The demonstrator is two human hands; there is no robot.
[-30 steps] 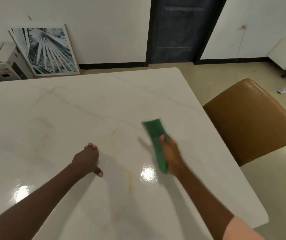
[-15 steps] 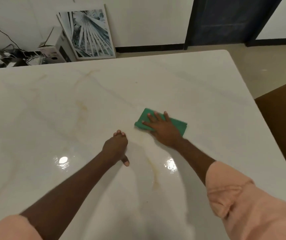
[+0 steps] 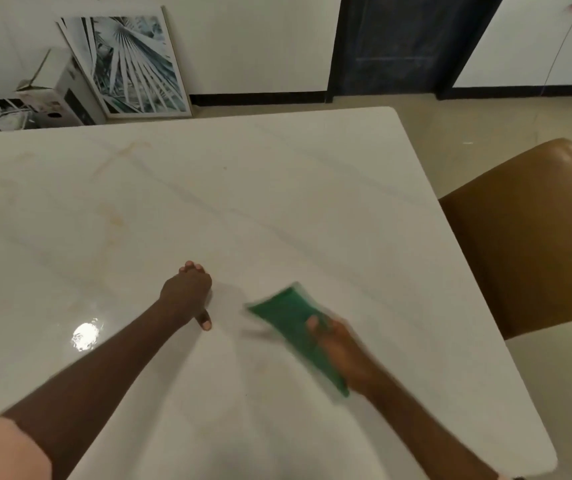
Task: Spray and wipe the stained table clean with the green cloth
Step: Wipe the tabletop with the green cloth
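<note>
The white marble-look table (image 3: 277,202) fills the view, with faint yellowish stain streaks (image 3: 111,220) at its left. The green cloth (image 3: 293,320) lies on the tabletop near the front right, blurred by motion. My right hand (image 3: 340,351) presses on the cloth's right side, thumb on top of it. My left hand (image 3: 187,292) rests on the table to the cloth's left, propped on its fingertips with the thumb pointing back toward me. No spray bottle is in view.
A tan padded chair (image 3: 526,237) stands against the table's right edge. Beyond the far edge a framed palm-leaf picture (image 3: 128,64) leans on the wall beside a cardboard box (image 3: 56,95). A dark door (image 3: 398,43) is at the back.
My right hand has swept the cloth toward me and to the right, turning it from flat-wide to diagonal. The left hand has stayed planted on the table.
</note>
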